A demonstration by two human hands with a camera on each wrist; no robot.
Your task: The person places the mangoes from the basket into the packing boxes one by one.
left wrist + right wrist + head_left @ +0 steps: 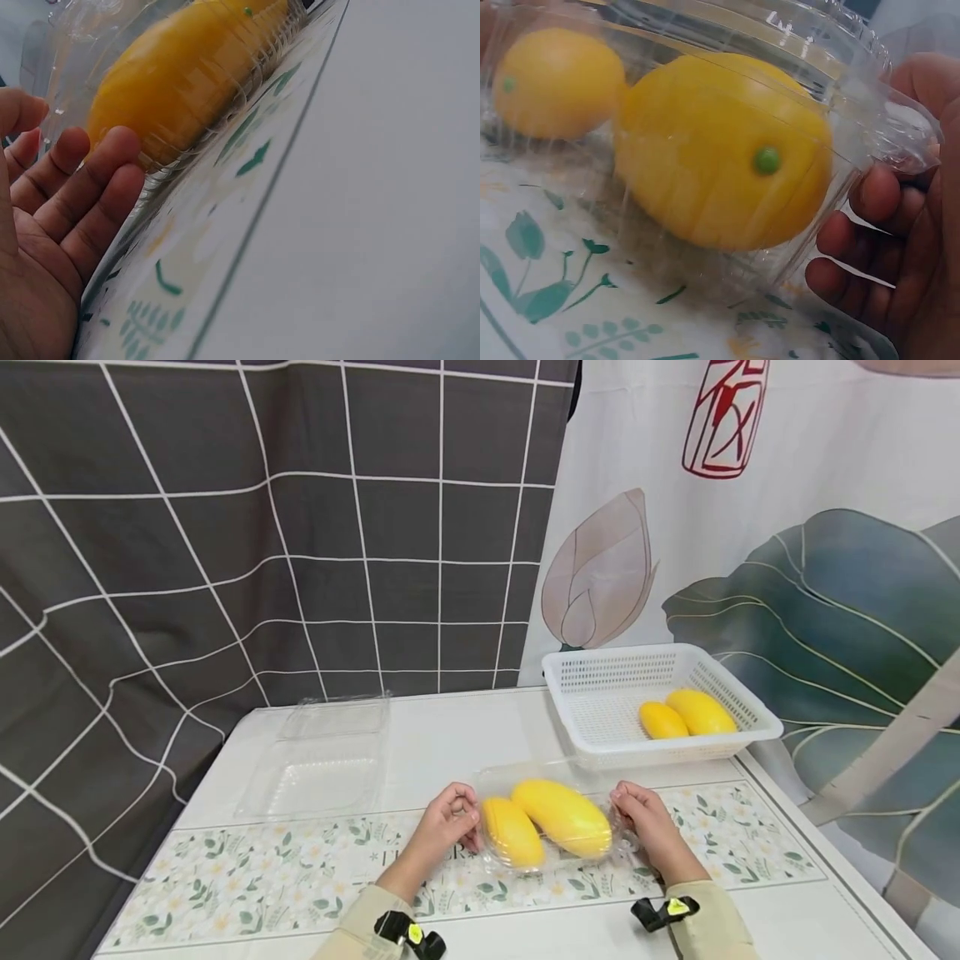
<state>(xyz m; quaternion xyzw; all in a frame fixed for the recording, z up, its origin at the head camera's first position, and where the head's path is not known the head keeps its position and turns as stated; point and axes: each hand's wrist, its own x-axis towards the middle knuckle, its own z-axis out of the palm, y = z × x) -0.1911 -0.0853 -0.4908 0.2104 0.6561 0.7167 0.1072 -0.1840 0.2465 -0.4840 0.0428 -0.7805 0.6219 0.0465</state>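
A clear plastic clamshell box [555, 858] sits in front of me on the floral strip, its lid down over two yellow mangoes. The smaller mango [513, 833] lies on the left and the larger mango [564, 817] slants across the right; green stem nubs show in the right wrist view. My left hand [444, 828] pinches the left edge of the box between thumb and forefinger, its other fingertips against the side wall. At the opposite end my right hand [651, 825] grips the protruding rim [907, 135], its lower fingers curled beside the wall.
An open clear clamshell box [322, 777] lies at the back left of the white table [450, 727]. At the back right stands a white slotted basket [600, 693] with two more mangoes [701, 712] in it. A dark checked curtain [397, 527] hangs behind.
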